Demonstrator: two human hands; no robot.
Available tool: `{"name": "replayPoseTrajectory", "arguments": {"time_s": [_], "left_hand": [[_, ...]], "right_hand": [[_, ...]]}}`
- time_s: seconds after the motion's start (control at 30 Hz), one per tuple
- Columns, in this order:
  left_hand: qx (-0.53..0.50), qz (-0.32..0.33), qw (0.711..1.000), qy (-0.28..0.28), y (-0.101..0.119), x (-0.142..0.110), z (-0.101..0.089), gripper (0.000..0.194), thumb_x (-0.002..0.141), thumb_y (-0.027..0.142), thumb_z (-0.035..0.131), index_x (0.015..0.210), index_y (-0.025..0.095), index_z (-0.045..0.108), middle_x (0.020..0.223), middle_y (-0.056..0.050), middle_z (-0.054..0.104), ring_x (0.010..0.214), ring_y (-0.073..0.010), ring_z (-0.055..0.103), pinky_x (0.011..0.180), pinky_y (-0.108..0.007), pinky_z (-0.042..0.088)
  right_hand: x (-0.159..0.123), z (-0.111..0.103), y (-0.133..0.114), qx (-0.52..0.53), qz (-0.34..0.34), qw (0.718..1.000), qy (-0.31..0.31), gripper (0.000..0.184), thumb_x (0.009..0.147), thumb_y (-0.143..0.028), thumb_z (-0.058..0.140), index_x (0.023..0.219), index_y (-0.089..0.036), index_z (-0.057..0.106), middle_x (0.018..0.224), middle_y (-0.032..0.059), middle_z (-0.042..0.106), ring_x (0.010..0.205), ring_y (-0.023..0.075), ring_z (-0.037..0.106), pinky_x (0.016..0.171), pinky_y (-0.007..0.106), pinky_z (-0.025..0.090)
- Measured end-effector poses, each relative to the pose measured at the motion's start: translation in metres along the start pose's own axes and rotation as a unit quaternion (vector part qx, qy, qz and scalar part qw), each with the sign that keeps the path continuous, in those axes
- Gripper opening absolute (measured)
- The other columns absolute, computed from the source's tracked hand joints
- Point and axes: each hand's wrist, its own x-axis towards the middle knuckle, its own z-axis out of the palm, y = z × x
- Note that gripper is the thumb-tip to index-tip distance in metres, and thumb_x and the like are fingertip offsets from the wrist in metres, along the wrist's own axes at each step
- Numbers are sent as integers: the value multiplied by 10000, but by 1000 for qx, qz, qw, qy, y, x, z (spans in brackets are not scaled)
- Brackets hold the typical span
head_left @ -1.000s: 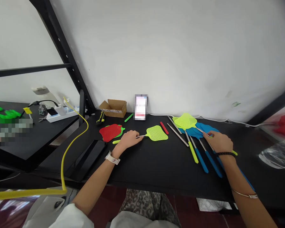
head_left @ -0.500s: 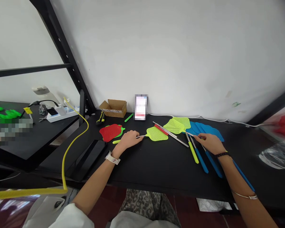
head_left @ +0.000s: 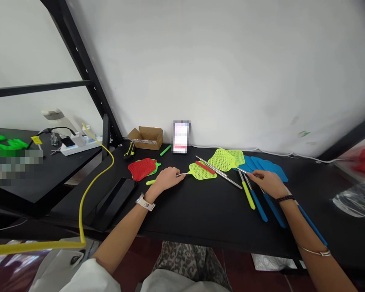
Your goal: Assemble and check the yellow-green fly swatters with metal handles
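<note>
My left hand is closed around the thin metal shaft of a yellow-green fly swatter, whose perforated head points right. Its handle end shows behind the wrist. A red handle and several bare metal rods lie beside and partly across that head. Over on the right, my right hand pinches the metal shaft of another yellow-green fly swatter; its head points left and overlaps a further yellow-green head. Blue fly swatters are fanned out behind this hand, their handles toward the front edge.
Red swatter heads lie over a green one at left. A black phone-like slab, a cardboard box, a green handle and a propped phone are on the black table. A yellow cable hangs at left; clear plastic lies right.
The swatter head by my left hand has slid slightly right, further under the red handle. The one in my right hand has shifted slightly left. Both hands keep their hold.
</note>
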Motion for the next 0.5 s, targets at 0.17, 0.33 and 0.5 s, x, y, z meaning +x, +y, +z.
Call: {"name": "replayPoseTrajectory", "arguments": {"time_s": [0.17, 0.33, 0.5], "left_hand": [[-20, -2, 1000, 3, -1, 0, 1, 489, 807, 582, 351, 623, 175, 553, 673, -61, 578, 699, -211, 586, 518, -251, 275], [-42, -16, 999, -4, -2, 2, 2, 491, 794, 591, 370, 595, 174, 534, 646, -46, 566, 657, -191, 573, 513, -250, 269], [-60, -21, 998, -10, 0, 3, 0, 489, 792, 591, 373, 581, 179, 529, 638, -34, 557, 612, -165, 534, 513, -247, 265]], "right_hand": [[-2, -3, -3, -6, -10, 1000, 8, 520, 805, -617, 371, 694, -184, 637, 585, 61, 565, 560, 200, 527, 458, 270, 314], [-2, -4, -5, 7, 2, 1000, 0, 535, 790, -637, 365, 686, -179, 620, 567, 55, 550, 539, 189, 509, 462, 268, 311], [-2, -4, -6, 15, 15, 1000, -9, 509, 784, -628, 367, 678, -185, 593, 544, 38, 526, 529, 180, 492, 472, 265, 301]]}}
